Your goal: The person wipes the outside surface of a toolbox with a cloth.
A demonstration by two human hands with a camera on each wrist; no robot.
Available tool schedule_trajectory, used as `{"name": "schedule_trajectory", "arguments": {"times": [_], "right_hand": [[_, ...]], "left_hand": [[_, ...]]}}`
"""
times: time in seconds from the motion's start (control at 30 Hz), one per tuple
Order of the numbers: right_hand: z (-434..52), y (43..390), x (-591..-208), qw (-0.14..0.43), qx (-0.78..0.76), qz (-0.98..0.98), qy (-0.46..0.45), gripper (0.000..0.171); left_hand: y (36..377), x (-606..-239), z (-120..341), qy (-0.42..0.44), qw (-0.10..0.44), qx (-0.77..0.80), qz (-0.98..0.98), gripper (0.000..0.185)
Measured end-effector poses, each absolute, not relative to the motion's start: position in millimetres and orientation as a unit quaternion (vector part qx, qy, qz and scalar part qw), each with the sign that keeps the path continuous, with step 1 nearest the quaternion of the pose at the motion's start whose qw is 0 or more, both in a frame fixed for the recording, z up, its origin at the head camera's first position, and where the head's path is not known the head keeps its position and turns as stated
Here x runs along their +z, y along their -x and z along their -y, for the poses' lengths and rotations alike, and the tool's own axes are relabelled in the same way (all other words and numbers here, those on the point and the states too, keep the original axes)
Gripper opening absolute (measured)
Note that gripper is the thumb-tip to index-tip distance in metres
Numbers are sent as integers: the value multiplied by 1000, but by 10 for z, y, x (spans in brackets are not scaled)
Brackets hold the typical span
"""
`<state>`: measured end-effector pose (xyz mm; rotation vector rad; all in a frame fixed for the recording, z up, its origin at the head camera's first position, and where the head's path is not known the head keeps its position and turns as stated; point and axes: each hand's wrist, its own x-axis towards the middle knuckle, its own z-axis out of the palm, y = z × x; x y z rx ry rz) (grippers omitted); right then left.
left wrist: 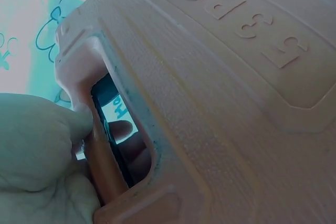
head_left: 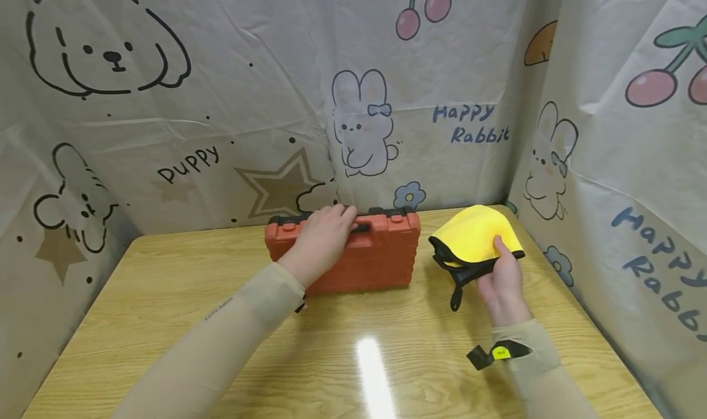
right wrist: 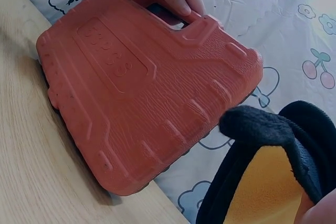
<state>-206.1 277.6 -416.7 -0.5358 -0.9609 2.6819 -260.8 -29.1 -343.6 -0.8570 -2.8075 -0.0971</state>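
Observation:
A red plastic tool case point(head_left: 386, 256) stands on its long edge on the table, handle up. My left hand point(head_left: 320, 241) grips its handle, thumb on the near side and fingertips showing through the opening in the left wrist view. Raised lettering ending in "PCS" marks the case's face point(right wrist: 157, 103) in the right wrist view. To the right of the case, my right hand point(head_left: 505, 281) holds a folded yellow cloth point(head_left: 475, 232) with black edging, thumb on top. A black loop point(head_left: 456, 298) hangs from the cloth's edge. The fingers beneath the cloth are mostly hidden.
The light wooden table point(head_left: 182, 265) meets a printed fabric backdrop point(head_left: 265, 100) just behind the case. Another fabric side point(head_left: 618, 161) rises along the right edge. A black strap point(head_left: 516, 349) with a yellow-green patch sits around the right wrist.

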Motion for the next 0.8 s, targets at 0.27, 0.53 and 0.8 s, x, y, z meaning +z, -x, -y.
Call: {"name": "schedule_trajectory", "arguments": {"times": [0.27, 0.53, 0.8], "right_hand": [[-2781, 2059, -4164, 114, 920, 327, 185, 54], [-2778, 2058, -4145, 120, 926, 311, 176, 53], [-2792, 2061, -4145, 121, 928, 306, 173, 52]], "left_hand": [[2540, -3458, 321, 294, 97, -41, 950, 17], [2358, -3529, 380, 317, 121, -30, 940, 9], [2082, -3606, 415, 340, 153, -23, 927, 11]]}}
